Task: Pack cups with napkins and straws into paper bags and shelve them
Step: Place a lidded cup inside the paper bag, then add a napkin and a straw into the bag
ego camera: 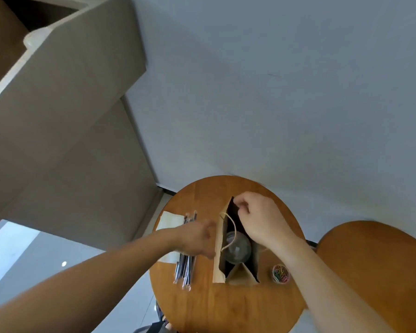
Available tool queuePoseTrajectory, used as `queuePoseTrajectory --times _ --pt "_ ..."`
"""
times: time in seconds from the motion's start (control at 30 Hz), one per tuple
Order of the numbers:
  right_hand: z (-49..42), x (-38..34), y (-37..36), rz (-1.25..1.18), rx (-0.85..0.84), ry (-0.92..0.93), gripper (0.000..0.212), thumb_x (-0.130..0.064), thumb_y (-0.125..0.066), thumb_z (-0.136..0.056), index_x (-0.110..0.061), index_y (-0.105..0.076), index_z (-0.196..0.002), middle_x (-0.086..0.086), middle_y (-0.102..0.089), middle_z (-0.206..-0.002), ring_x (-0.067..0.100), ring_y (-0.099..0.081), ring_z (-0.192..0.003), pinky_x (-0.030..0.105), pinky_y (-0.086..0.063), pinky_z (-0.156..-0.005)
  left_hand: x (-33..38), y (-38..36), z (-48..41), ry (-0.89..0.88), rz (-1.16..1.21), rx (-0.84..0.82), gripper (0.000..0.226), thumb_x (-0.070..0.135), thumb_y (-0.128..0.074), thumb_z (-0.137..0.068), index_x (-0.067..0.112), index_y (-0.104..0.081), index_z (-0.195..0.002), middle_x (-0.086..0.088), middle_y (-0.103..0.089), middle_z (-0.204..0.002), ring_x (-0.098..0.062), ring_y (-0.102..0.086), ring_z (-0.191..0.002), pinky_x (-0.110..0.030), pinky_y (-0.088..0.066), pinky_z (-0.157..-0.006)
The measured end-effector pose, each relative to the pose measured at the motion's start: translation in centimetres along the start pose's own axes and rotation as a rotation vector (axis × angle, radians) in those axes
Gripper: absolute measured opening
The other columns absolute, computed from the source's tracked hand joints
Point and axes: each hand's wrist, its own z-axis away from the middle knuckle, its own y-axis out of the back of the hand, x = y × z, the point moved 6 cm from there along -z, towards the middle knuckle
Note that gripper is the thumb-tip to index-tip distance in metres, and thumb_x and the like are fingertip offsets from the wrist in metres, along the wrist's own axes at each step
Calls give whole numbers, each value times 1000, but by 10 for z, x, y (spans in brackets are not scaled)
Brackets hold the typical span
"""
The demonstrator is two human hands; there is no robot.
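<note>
An open brown paper bag (218, 246) stands on the round wooden table (226, 306). Inside it sits a clear plastic cup with a domed lid (238, 247). My right hand (259, 219) pinches the bag's far rim and holds it open. My left hand (197, 239), blurred, is just left of the bag, above a bundle of wrapped straws (185, 267); I cannot tell if it holds anything. Pale napkins (169, 221) lie under and beside the straws.
A small clear tub of coloured paper clips (281, 273) sits right of the bag. A second round wooden table (375, 272) stands at the right. Grey shelving (65, 92) rises at the left, against a pale wall.
</note>
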Motion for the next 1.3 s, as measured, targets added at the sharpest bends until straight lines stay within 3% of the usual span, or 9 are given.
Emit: queuePoseTrajectory --times 0.13,0.27,0.37,0.47,0.53,0.63,0.83,1.1,1.3 --pt "-18 -42 4 -154 99 77 33 -19 -44 -102 -14 -59 -131 0 -61 -130 15 -56 -120 24 -43 -100 -17 44 20 43 -4 229 60 24 -62 -93 15 -38 -147 -2 -49 -142 -20 -51 -127 -23 -42 -94" --pt "-57 -65 -73 -55 -230 6 25 -16 -42 -102 -5 -63 -111 7 -65 -103 24 -62 -95 32 -51 -81 -64 71 27 156 56 406 42 26 -59 -89 22 -53 -130 2 -59 -125 -19 -59 -106 -34 -51 -91" --pt "-86 -56 -145 -31 -392 -91 21 -18 -46 -98 -14 -56 -80 1 -57 -79 18 -58 -73 26 -45 -59 -108 68 25 267 85 403 47 27 -60 -89 19 -51 -135 -2 -57 -129 -22 -58 -111 -33 -49 -88" --pt "-101 -37 -207 -38 -442 -226 13 -18 -51 -93 -9 -59 -97 6 -59 -100 22 -61 -83 31 -47 -66 -144 54 18 335 112 373 51 32 -60 -93 17 -46 -140 -5 -54 -137 -23 -56 -119 -28 -44 -84" --pt "-102 -19 -242 -77 -440 -329 14 -14 -53 -90 -9 -59 -101 9 -59 -100 24 -63 -79 32 -48 -63 -166 42 13 377 154 351 53 32 -59 -95 19 -42 -143 -4 -52 -140 -23 -55 -120 -29 -47 -89" --pt "-108 8 -290 -75 -387 -441 17 -21 -58 -87 -11 -48 -76 1 -51 -64 16 -53 -53 26 -42 -49 -192 27 4 403 178 332 53 30 -57 -96 20 -40 -145 -2 -47 -146 -22 -53 -125 -32 -47 -98" --pt "-129 32 -338 -30 -233 -462 35 -36 -66 -85 -8 -55 -103 6 -67 -91 21 -68 -75 35 -61 -63 -230 9 -17 447 165 298 53 34 -55 -96 23 -40 -146 3 -44 -150 -20 -48 -131 -36 -44 -107" --pt "-133 44 -351 39 -147 -411 31 -41 -64 -89 -11 -60 -96 0 -65 -83 15 -65 -68 29 -58 -54 -232 6 -37 429 160 295 47 33 -55 -98 20 -45 -141 1 -51 -142 -19 -53 -124 -30 -45 -98" --pt "-130 44 -344 232 -130 -333 28 -38 -52 -95 -12 -63 -91 0 -63 -76 13 -62 -61 20 -38 -41 -227 1 -40 417 185 305 46 34 -56 -97 21 -46 -140 3 -51 -142 -18 -53 -122 -28 -46 -93"
